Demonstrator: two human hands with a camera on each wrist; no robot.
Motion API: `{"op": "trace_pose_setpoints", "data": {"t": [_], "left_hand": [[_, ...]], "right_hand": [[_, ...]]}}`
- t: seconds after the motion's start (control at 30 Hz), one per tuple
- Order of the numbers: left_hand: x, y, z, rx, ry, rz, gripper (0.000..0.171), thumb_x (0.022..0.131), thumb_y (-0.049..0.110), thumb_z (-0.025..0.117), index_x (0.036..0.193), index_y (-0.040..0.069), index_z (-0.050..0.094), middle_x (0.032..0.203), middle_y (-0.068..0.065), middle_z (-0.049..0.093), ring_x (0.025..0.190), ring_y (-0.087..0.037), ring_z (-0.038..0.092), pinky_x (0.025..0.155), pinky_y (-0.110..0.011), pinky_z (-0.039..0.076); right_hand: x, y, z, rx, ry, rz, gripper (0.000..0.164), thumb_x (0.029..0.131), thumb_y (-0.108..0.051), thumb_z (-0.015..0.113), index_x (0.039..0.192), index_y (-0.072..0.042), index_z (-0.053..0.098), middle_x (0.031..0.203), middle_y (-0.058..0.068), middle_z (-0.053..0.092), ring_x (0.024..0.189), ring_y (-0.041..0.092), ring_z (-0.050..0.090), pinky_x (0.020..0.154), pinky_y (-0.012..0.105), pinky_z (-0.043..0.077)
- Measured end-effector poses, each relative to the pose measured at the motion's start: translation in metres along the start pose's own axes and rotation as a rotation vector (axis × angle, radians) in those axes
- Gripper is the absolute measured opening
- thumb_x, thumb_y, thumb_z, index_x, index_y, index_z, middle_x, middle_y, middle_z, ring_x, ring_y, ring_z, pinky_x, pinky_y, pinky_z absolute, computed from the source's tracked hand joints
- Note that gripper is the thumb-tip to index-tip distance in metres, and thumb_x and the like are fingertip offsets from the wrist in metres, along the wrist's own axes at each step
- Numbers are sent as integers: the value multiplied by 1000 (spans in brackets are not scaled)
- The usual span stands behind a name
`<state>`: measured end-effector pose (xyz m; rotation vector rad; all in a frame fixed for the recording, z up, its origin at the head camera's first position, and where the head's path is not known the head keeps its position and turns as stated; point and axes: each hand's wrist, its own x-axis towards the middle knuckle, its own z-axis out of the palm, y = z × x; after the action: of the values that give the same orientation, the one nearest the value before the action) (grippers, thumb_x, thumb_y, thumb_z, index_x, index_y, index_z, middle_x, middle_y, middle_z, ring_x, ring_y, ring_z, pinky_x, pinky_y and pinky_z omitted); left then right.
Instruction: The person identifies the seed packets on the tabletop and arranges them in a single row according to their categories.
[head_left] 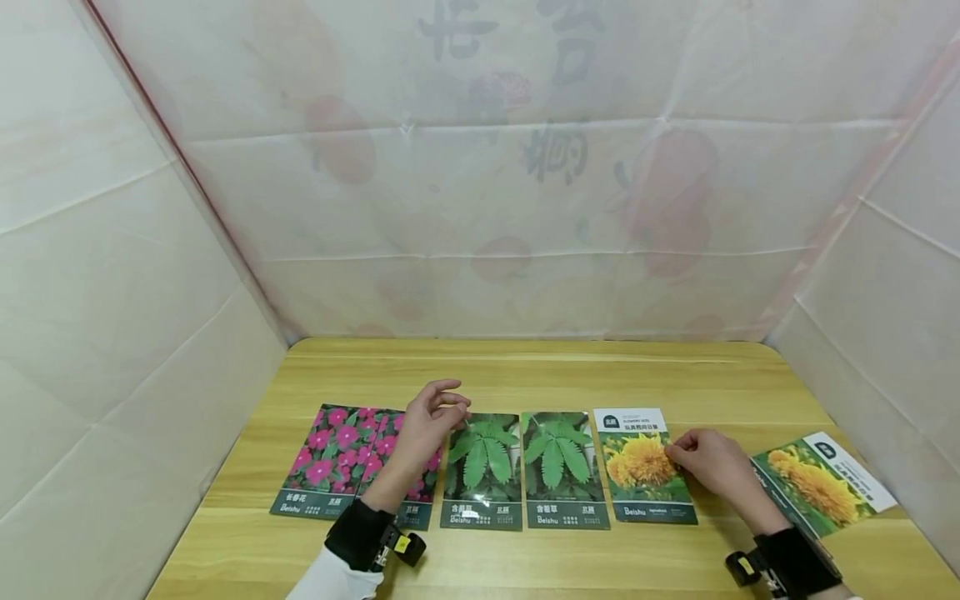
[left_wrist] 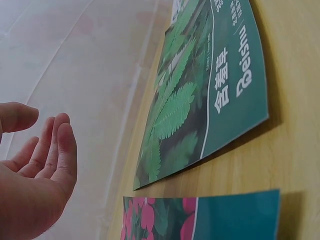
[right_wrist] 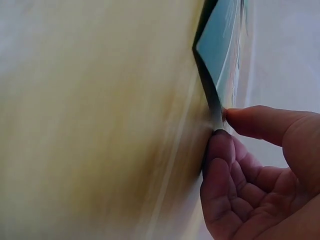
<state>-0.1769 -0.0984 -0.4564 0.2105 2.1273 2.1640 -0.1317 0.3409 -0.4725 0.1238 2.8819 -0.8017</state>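
Note:
My right hand (head_left: 712, 462) pinches the right edge of a yellow-flower seed packet (head_left: 645, 468) between thumb and fingers. In the right wrist view that packet (right_wrist: 222, 55) is seen edge-on, slightly bent and partly raised from the table. My left hand (head_left: 426, 427) hovers over the gap between the pink-flower packets and a green-leaf packet (head_left: 482, 467). Its fingers are loosely bent and hold nothing. The left wrist view shows the hand (left_wrist: 45, 170) apart from the green-leaf packet (left_wrist: 200, 95). A second green-leaf packet (head_left: 566, 462) lies just left of the yellow one.
Two pink-flower packets (head_left: 330, 458) lie side by side at the left, one partly behind my left forearm. Another yellow-flower packet (head_left: 821, 487) lies slanted at the far right, beyond my right wrist. Pale cloth walls (head_left: 480, 217) enclose the wooden table (head_left: 525, 375).

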Motion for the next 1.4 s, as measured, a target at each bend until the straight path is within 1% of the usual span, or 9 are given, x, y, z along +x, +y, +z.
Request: {"op": "trace_pose_setpoints", "data": {"t": [0.17,0.37,0.5,0.73,0.9,1.03,1.23,1.3,1.4], "left_hand": [[-2,0,-2,3,-8,9,43,104,6,62,145,7,52,126,-26,62,114,-46,63,95,-40,58],[-3,-8,-12,9,-22,85,44,105,17,64,146,9,50,128,-25,62,111,-34,67,98,-51,56],[-4,-13,-19,12,-22,155,46,105,21,64,147,7,50,125,-17,64,107,-27,68,93,-48,58],[-7,-4,-21,29,5,118,42,105,19,65,143,6,54,123,-16,64,112,-44,63,93,-52,57],[-5,-5,-24,10,5,86,41,105,20,65,142,8,55,127,-18,61,117,-46,60,97,-53,56],[0,-21,-30,25,-10,117,46,105,30,65,144,8,54,129,-18,60,118,-39,62,98,-48,57],[11,-45,-37,60,13,97,50,103,38,66,145,12,55,130,-10,63,116,-23,66,98,-38,57],[10,-44,-36,78,17,84,49,104,38,65,145,13,55,131,-10,63,115,-21,66,99,-38,56],[3,-23,-31,65,24,57,41,105,30,64,141,11,58,133,-19,61,115,-25,66,102,-47,55]], "right_hand": [[2,9,-1,18,0,-13,32,105,-35,61,94,-5,67,73,2,54,63,20,42,61,36,27],[27,76,-3,-42,125,-44,58,105,-65,38,91,-13,61,72,1,52,58,16,36,54,32,24],[32,104,-21,-25,168,-46,59,107,-61,39,104,-9,66,86,6,64,63,20,47,54,34,31],[0,77,-61,-45,179,53,63,110,-52,42,122,6,63,88,8,67,63,22,53,56,33,34],[-15,68,-79,-67,125,93,63,110,-42,44,131,17,54,94,17,69,72,22,60,62,39,44],[-16,77,-84,-123,110,145,68,109,-46,47,133,18,50,104,28,66,77,28,63,64,44,46],[-16,88,-84,-158,113,206,82,106,-57,48,138,19,45,111,34,61,74,29,62,53,36,43],[-15,91,-83,-164,111,214,87,105,-60,48,140,19,43,112,35,60,74,31,62,52,37,43],[-15,95,-82,-171,100,218,95,103,-67,46,142,20,41,115,39,57,78,36,63,55,41,45]]}}
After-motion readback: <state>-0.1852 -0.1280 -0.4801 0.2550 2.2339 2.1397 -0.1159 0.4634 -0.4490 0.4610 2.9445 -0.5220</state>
